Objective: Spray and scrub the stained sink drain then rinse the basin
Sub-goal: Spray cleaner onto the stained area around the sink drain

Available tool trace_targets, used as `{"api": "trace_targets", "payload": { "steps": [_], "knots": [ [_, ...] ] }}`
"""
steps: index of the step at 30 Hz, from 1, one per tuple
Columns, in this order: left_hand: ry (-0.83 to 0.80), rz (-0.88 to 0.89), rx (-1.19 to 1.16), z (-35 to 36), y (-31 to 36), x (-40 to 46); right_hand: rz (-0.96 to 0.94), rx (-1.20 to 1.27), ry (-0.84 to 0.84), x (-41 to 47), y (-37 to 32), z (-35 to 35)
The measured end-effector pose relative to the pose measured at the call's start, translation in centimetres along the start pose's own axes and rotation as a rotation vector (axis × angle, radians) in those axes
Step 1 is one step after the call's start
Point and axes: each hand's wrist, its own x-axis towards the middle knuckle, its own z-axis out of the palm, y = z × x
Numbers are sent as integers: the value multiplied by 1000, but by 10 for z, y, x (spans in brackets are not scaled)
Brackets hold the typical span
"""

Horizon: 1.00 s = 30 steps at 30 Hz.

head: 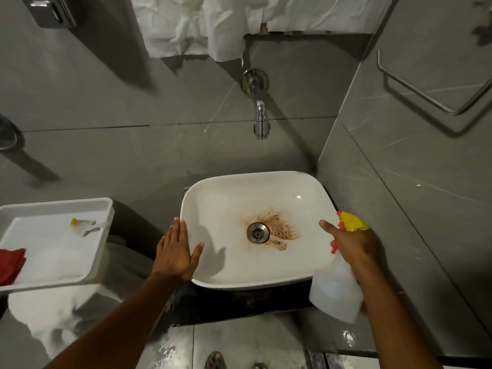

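Observation:
A white basin (213, 209) stands on a dark counter. Its metal drain (258, 232) sits in the middle, ringed by a brown rusty stain (282, 227) that spreads to the right. My left hand (177, 251) lies flat and open on the basin's left rim. My right hand (351, 243) grips a clear spray bottle (335, 291) with a yellow and red nozzle (351, 221) at the basin's right rim; the index finger points toward the drain. A chrome tap (261, 115) juts from the wall above the basin, with no water running.
A white tray (103, 209) at the left holds a small bottle (82, 226) and a red cloth (10, 265). White paper (199, 25) hangs on the wall above the tap. A towel rail (426, 97) is on the right wall. My feet show below.

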Motion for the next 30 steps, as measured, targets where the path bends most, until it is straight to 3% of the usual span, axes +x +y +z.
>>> {"api": "trace_targets", "payload": {
  "steps": [6,23,30],
  "knots": [
    [-4,-5,-7,-1,1,0,28,63,-99,25,-8,11],
    [16,10,-20,2,-3,1,0,188,-156,29,-43,48],
    [19,2,-19,2,-3,1,-50,74,-156,20,-56,73]
  ]
}}
